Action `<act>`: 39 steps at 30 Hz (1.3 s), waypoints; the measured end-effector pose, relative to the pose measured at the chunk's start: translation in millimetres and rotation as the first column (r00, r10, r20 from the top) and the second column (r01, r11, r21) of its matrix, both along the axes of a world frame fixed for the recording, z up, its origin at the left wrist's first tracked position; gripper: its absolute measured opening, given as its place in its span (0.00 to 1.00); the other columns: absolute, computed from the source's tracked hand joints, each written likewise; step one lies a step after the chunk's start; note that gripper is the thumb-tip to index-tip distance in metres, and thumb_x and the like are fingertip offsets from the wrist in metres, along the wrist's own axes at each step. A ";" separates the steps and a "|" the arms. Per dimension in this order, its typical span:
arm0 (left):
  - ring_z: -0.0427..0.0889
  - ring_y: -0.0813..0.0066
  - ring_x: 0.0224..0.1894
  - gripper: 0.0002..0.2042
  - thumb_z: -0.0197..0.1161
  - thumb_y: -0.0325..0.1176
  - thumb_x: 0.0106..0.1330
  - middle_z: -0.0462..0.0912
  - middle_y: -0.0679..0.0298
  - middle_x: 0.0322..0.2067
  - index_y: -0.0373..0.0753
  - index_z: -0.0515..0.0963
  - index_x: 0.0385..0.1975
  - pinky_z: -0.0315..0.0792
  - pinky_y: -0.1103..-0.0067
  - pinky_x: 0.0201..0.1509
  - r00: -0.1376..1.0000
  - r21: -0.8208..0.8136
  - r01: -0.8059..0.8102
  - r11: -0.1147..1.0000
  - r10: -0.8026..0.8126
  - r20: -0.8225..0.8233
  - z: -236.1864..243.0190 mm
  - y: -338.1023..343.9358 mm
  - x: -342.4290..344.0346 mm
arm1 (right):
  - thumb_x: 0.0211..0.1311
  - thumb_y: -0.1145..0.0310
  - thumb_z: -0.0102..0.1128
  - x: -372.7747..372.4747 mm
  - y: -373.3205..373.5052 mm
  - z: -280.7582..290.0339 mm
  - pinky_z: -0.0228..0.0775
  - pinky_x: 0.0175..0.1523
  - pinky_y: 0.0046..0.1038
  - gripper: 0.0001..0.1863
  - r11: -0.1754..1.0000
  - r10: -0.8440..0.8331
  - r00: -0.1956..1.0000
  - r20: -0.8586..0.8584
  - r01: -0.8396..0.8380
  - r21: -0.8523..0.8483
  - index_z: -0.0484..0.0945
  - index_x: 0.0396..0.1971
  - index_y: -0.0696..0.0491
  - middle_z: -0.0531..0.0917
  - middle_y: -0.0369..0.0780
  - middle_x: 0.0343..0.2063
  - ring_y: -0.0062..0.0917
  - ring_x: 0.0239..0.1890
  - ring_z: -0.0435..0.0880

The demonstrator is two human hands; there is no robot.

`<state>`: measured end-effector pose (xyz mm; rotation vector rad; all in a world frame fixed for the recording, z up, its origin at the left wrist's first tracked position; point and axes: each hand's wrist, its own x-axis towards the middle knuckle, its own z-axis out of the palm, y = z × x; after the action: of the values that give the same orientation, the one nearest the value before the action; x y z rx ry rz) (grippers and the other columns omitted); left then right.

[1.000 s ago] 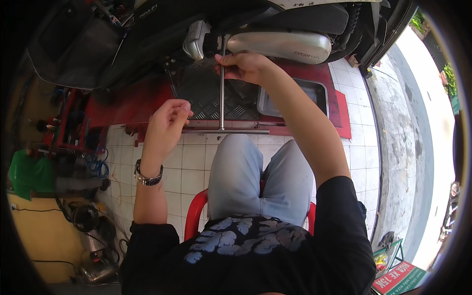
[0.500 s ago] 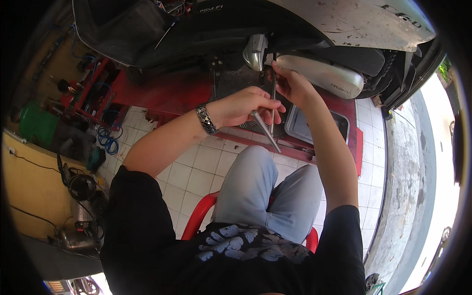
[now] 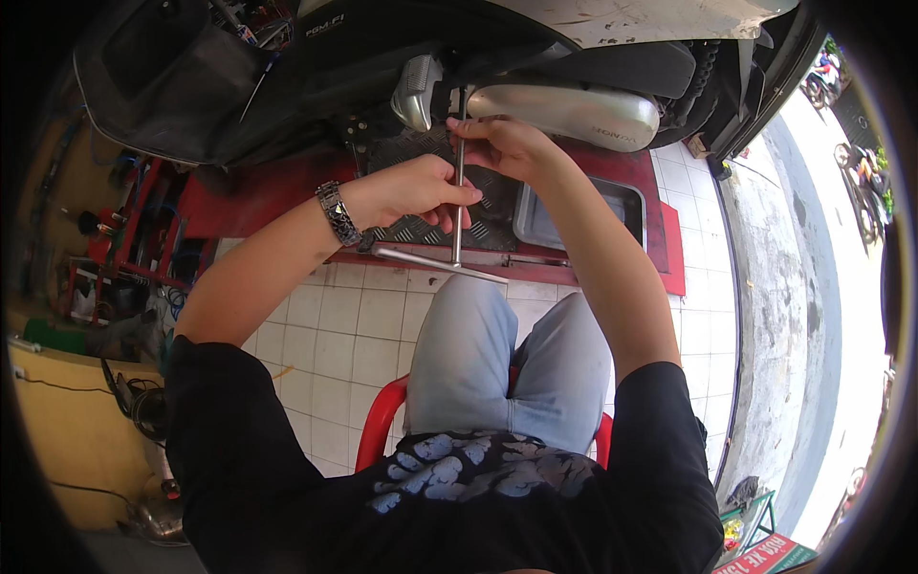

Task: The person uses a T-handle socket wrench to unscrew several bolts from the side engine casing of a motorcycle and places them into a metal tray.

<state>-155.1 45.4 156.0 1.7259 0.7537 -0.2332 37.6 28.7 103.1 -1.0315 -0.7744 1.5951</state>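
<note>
One right hand pinches one T-handle wrench; one left hand half-curls at its shaft, hold unclear.

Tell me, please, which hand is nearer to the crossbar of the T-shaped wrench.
Left. The left hand is at the shaft, just above the crossbar in the picture; the right hand is farther away, at the shaft's upper part.

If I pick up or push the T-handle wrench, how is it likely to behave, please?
The T-handle wrench is probably stiff: its slim shaft looks straight and metallic. It may feel rather heavy for its thinness, since shaft and crossbar both appear metal. Laid flat, it would likely not roll far, because the crossbar sticks out on both sides.
</note>
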 end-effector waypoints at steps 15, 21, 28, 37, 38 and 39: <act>0.80 0.83 0.32 0.19 0.58 0.40 0.72 0.83 0.59 0.38 0.30 0.72 0.51 0.74 0.85 0.33 0.997 0.125 -0.049 0.991 0.056 -0.052 13.7 -1.1 11.6 | 0.68 0.75 0.55 3.4 8.8 -10.9 0.79 0.55 0.28 0.09 0.994 0.067 0.989 -0.130 -0.055 0.094 0.77 0.44 0.62 0.82 0.42 0.42 0.30 0.47 0.83; 0.86 0.70 0.43 0.17 0.60 0.34 0.71 0.83 0.54 0.40 0.28 0.72 0.51 0.78 0.90 0.38 0.997 -0.006 -0.072 0.997 0.072 0.005 14.7 8.5 10.4 | 0.65 0.70 0.63 -4.5 9.0 -9.4 0.80 0.43 0.21 0.08 0.999 0.006 0.991 -0.134 0.000 0.043 0.79 0.39 0.57 0.82 0.36 0.37 0.21 0.39 0.82; 0.84 0.64 0.50 0.21 0.50 0.36 0.76 0.79 0.43 0.51 0.26 0.63 0.59 0.78 0.84 0.39 0.983 -0.311 -0.069 0.948 0.118 0.142 15.6 4.5 12.8 | 0.62 0.65 0.68 0.4 10.1 -15.9 0.74 0.37 0.16 0.09 0.998 -0.005 0.991 -0.134 0.013 0.060 0.80 0.33 0.54 0.81 0.34 0.34 0.16 0.32 0.78; 0.86 0.76 0.40 0.21 0.59 0.46 0.71 0.84 0.59 0.40 0.34 0.72 0.51 0.76 0.87 0.36 0.973 0.203 0.031 0.979 0.017 -0.228 19.0 1.6 14.5 | 0.65 0.78 0.59 -8.0 9.1 -11.5 0.82 0.46 0.13 0.07 0.992 -0.093 0.971 -0.220 0.108 0.060 0.79 0.41 0.63 0.83 0.41 0.41 0.22 0.43 0.84; 0.86 0.76 0.39 0.20 0.59 0.45 0.71 0.83 0.60 0.39 0.33 0.73 0.50 0.76 0.86 0.36 0.978 0.200 0.018 0.980 0.024 -0.209 17.8 2.0 13.1 | 0.65 0.78 0.59 -8.3 10.1 -11.9 0.82 0.44 0.12 0.07 0.993 -0.091 0.973 -0.211 0.104 0.054 0.79 0.40 0.63 0.83 0.41 0.40 0.22 0.43 0.84; 0.86 0.76 0.39 0.20 0.59 0.45 0.71 0.83 0.60 0.38 0.33 0.73 0.50 0.77 0.86 0.37 0.981 0.198 0.006 0.980 0.032 -0.190 16.6 2.3 11.6 | 0.64 0.78 0.60 -8.7 10.9 -12.2 0.81 0.43 0.11 0.07 0.994 -0.089 0.975 -0.202 0.100 0.047 0.79 0.40 0.63 0.83 0.41 0.40 0.21 0.42 0.84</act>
<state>-143.5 47.7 172.6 1.9043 0.9558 -0.3288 28.9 39.6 90.9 -0.8398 -0.6220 1.5581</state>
